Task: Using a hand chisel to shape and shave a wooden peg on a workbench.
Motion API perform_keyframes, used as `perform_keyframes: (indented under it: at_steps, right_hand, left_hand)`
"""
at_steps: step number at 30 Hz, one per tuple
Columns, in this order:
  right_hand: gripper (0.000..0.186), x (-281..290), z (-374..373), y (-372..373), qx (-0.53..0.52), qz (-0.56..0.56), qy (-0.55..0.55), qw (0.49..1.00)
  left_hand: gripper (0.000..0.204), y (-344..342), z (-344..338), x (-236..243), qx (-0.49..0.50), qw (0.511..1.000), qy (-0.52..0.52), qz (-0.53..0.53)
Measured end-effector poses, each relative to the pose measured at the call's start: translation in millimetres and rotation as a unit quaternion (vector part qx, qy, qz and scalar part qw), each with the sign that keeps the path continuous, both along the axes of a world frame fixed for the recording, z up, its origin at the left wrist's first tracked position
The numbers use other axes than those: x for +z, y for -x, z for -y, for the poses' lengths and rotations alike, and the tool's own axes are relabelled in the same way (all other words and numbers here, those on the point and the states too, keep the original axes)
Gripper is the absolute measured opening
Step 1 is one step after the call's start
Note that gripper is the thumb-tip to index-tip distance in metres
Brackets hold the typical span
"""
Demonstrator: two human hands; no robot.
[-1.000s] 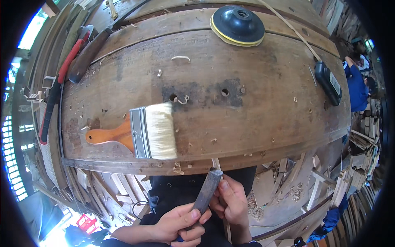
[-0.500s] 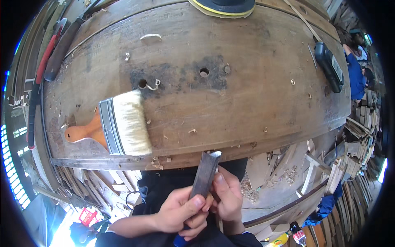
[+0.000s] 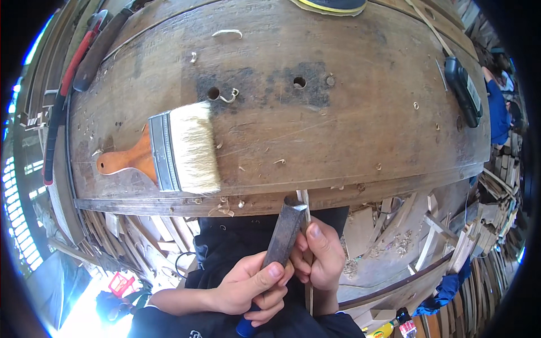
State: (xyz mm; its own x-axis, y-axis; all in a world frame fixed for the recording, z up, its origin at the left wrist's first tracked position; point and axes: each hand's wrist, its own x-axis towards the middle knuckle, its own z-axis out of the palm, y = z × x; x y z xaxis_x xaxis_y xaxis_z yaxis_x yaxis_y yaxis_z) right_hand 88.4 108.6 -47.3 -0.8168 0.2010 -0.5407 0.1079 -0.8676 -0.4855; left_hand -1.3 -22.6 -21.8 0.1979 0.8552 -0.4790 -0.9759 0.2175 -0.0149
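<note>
My left hand (image 3: 253,284) is closed round a gouge (image 3: 283,234), a dark steel blade with a bright curved edge that tilts up toward the bench. A bit of its blue handle (image 3: 247,328) shows below the fist. Close beside it, my right hand (image 3: 322,253) pinches a thin wooden strip (image 3: 304,200), whose upper end stands next to the blade's tip. The strip's lower part runs down behind the palm. Whether the strip touches the steel, I cannot tell. Both hands are in front of the bench's near edge.
On the wooden bench (image 3: 270,141) lie a wide brush (image 3: 189,147) and curled shavings (image 3: 228,32). A black tool (image 3: 463,91) rests at the right, red-handled pliers (image 3: 81,59) at the far left. A person in blue (image 3: 498,115) is beyond the right end. Wood offcuts cover the floor.
The bench has shifted right and up in view. My right hand has moved slightly up and right, and the strip's end now shows beside the gouge's tip. The left hand keeps its grip.
</note>
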Motion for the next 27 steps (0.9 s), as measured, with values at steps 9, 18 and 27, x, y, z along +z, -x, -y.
perform_keyframes:
  at_steps: [9,18,27]
  right_hand:
    - [0.04,4,3,4,-0.005,0.046,-0.063,0.997]
    - [0.041,3,1,1,0.004,0.054,-0.02,0.998]
    - [0.043,1,2,4,-0.01,0.052,-0.058,0.997]
  left_hand:
    - [0.031,3,-3,7,-0.018,0.999,0.008,0.03]
    - [0.031,8,3,1,-0.032,0.998,0.01,0.062]
    - [0.031,3,8,4,-0.025,0.996,0.029,0.081]
